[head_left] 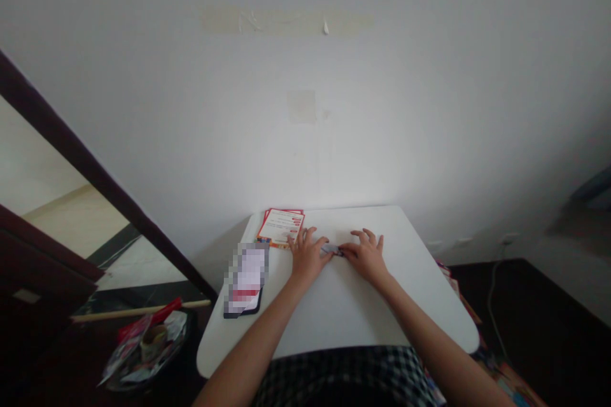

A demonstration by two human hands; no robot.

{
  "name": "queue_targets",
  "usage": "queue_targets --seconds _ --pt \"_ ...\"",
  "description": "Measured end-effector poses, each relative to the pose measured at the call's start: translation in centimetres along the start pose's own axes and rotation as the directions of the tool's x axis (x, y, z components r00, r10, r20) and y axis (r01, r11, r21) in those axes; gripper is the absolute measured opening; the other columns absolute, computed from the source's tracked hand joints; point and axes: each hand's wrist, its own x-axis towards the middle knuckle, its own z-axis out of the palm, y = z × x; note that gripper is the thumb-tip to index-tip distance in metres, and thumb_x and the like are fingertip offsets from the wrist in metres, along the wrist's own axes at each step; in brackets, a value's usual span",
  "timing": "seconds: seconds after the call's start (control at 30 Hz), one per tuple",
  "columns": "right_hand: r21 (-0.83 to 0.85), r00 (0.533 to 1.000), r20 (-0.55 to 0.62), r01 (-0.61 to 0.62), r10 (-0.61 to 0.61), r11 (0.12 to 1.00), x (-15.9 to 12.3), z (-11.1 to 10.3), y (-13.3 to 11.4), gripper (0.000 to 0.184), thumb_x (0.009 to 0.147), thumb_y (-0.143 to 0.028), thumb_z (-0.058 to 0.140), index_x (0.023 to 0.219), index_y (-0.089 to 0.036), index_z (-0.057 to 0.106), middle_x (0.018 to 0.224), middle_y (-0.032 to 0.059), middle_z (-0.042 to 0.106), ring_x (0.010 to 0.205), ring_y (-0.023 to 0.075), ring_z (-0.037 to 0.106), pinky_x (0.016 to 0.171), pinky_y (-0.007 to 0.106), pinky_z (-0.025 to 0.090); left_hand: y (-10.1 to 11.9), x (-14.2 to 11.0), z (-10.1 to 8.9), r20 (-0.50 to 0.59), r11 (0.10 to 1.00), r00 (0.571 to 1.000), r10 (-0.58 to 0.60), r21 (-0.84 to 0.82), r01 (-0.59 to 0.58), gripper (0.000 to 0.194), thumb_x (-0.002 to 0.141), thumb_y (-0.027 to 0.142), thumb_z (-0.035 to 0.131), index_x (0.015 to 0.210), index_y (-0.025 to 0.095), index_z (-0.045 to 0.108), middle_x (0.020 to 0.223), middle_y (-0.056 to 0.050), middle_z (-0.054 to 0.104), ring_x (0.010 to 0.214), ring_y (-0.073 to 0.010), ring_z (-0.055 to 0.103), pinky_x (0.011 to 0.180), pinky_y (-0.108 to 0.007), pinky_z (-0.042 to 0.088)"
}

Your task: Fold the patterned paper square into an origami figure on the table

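A small, flat grey piece (330, 248), with some darker marks near its right end, lies low over the white table (334, 311). It looks like a folded strip of paper, but it is too small to be sure. My left hand (308, 255) pinches its left end between thumb and forefinger, the other fingers spread. At the right end, the thumb and forefinger of my right hand (367, 259) press together on it, the remaining fingers raised. Red-bordered printed cards (281, 226) lie just left of my left hand, whose fingertips come close to their edge.
A phone-like device (245, 280), its screen blurred out, lies on the table's left side. Behind the table rises a white wall (305, 159). A bin full of rubbish (153, 350) stands on the floor at left. A cable (491, 299) hangs from a socket at right.
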Motion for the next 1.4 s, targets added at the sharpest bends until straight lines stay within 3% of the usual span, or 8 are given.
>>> queue_targets --seconds 0.17,0.43,0.57,0.7,0.83,0.97,1.07,1.4 --pt "-0.034 1.0 0.012 0.003 -0.002 0.999 0.1 0.0 0.0 0.021 0.091 -0.043 0.06 0.108 -0.05 0.069 0.139 -0.0005 0.049 0.14 0.0326 0.025 0.111 0.073 0.009 -0.2 0.0 -0.1 0.053 0.999 0.998 0.017 -0.051 -0.015 0.019 0.081 0.048 0.069 0.09 0.032 0.074 0.14 -0.002 0.051 0.135 -0.0345 0.034 0.111 -0.072 0.016" --pt "-0.081 0.996 0.039 0.084 -0.081 0.993 1.5 -0.2 0.4 0.028 0.092 -0.033 0.058 0.113 -0.05 0.067 0.143 -0.0016 0.047 0.142 0.0324 0.022 0.111 0.073 0.002 0.1 -0.8 -0.4 0.095 0.992 0.994 0.062 -0.111 -0.052 0.009 0.08 0.038 0.072 0.082 0.03 0.074 0.137 0.0 0.055 0.133 -0.0292 0.038 0.114 -0.066 0.016" --pt "-0.071 0.999 -0.017 0.033 -0.034 0.997 2.1 0.3 0.4 0.035 0.088 -0.033 0.063 0.121 -0.043 0.064 0.143 0.0026 0.047 0.14 0.0327 0.025 0.11 0.073 0.008 0.1 -0.9 -0.3 0.099 0.989 0.994 0.042 -0.143 -0.027 0.019 0.079 0.041 0.072 0.098 0.037 0.074 0.141 0.0 0.052 0.133 -0.0297 0.039 0.114 -0.066 0.017" --pt "-0.056 0.994 -0.095 -0.056 0.05 0.997 2.4 0.8 0.1 0.037 0.086 -0.034 0.064 0.123 -0.03 0.06 0.14 0.0084 0.048 0.138 0.0325 0.029 0.11 0.072 0.015 0.2 -1.1 -0.4 0.123 0.986 0.992 0.036 -0.165 -0.015 0.015 0.082 0.045 0.069 0.09 0.035 0.077 0.143 0.002 0.052 0.134 -0.0298 0.037 0.114 -0.064 0.016" --pt "-0.053 0.99 -0.119 -0.076 0.07 0.996 2.4 0.8 -0.3 0.025 0.086 -0.036 0.063 0.109 -0.026 0.065 0.131 0.0081 0.054 0.135 0.0316 0.032 0.111 0.07 0.013 0.4 -1.3 -0.4 0.137 0.983 0.987 0.087 -0.175 -0.062 0.011 0.081 0.042 0.071 0.085 0.034 0.077 0.144 0.004 0.051 0.135 -0.0303 0.034 0.114 -0.064 0.015" --pt "-0.043 0.996 -0.081 -0.042 0.038 0.998 2.2 0.7 -0.5 0.014 0.087 -0.037 0.063 0.092 -0.027 0.071 0.124 0.0058 0.058 0.134 0.032 0.032 0.112 0.07 0.008 0.4 -1.4 -0.4 0.148 0.984 0.985 0.085 -0.169 -0.06 0.02 0.079 0.043 0.073 0.098 0.038 0.075 0.145 0.003 0.05 0.135 -0.0303 0.034 0.114 -0.062 0.019" --pt "-0.006 0.997 -0.053 -0.051 0.05 0.999 1.8 0.5 -0.4 0.015 0.088 -0.04 0.063 0.094 -0.032 0.074 0.124 0.0041 0.058 0.135 0.0315 0.031 0.111 0.071 0.009 0.5 -1.6 -0.5 0.138 0.989 0.989 0.05 -0.145 -0.03 0.032 0.08 0.048 0.07 0.112 0.047 0.069 0.147 0.004 0.048 0.135 -0.0302 0.033 0.114 -0.062 0.016" --pt "0.057 0.994 0.086 -0.075 0.07 0.996 0.1 0.1 0.0 0.025 0.089 -0.046 0.061 0.113 -0.048 0.068 0.137 0.0014 0.051 0.137 0.033 0.027 0.109 0.072 0.012 1.1 -1.3 -0.1 0.14 0.994 0.989 0.044 -0.108 -0.029 0.025 0.081 0.047 0.068 0.105 0.045 0.072 0.144 0.005 0.052 0.136 -0.0322 0.033 0.114 -0.068 0.01"
